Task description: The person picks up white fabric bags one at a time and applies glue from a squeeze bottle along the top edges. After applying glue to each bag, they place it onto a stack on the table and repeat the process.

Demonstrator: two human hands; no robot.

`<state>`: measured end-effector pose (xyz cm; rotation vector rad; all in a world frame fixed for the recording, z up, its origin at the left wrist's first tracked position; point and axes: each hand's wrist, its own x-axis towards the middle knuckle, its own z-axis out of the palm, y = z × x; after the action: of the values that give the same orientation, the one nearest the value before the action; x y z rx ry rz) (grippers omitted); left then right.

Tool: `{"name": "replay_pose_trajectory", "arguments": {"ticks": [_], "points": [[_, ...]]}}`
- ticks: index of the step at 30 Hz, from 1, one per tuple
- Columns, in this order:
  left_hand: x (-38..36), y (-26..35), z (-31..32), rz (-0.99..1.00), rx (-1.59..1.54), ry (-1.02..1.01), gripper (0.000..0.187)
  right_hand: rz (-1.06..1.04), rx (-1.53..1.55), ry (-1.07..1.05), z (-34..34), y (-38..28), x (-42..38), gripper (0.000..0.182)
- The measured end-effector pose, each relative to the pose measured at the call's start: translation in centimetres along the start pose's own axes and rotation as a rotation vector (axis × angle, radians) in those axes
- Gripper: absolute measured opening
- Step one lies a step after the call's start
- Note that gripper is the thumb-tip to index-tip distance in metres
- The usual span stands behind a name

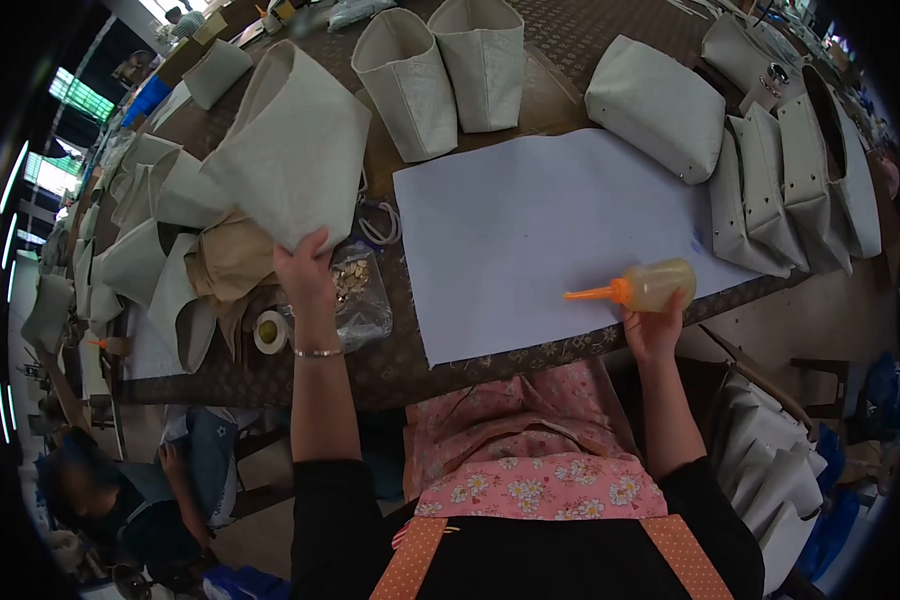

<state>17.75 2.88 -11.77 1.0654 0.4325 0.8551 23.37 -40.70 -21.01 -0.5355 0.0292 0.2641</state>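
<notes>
In the head view, my left hand (pixel 305 265) grips the lower corner of a cream bag body (pixel 300 150), which it holds up tilted over the left part of the table. My right hand (pixel 660 325) is closed around a squeeze glue bottle (pixel 660 285) with an orange nozzle pointing left. The bottle lies sideways in the hand, above the front right part of a white sheet (pixel 510 240). Below my left hand are a clear plastic bag of small metal pieces (pixel 350 285) and a roll of tape (pixel 270 332).
Two cream bag bodies (pixel 405 85) stand behind the sheet. Several more with studs (pixel 760 190) line the right side. Tan pieces (pixel 235 260) and a heap of bag bodies (pixel 135 265) lie on the left. A co-worker (pixel 120 500) sits at the lower left.
</notes>
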Motion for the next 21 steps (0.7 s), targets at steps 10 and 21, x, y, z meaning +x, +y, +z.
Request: {"name": "replay_pose_trajectory", "arguments": {"ticks": [10,21], "points": [[10.1,-10.7,7.8,-0.140,0.220,-0.216,0.040,0.034,0.047,0.055,-0.4,0.1,-0.3,0.066],[12.8,-17.6,15.9,0.029,0.661,-0.432,0.050,0.096,0.060,0.003,-0.5,-0.1,-0.3,0.068]]}}
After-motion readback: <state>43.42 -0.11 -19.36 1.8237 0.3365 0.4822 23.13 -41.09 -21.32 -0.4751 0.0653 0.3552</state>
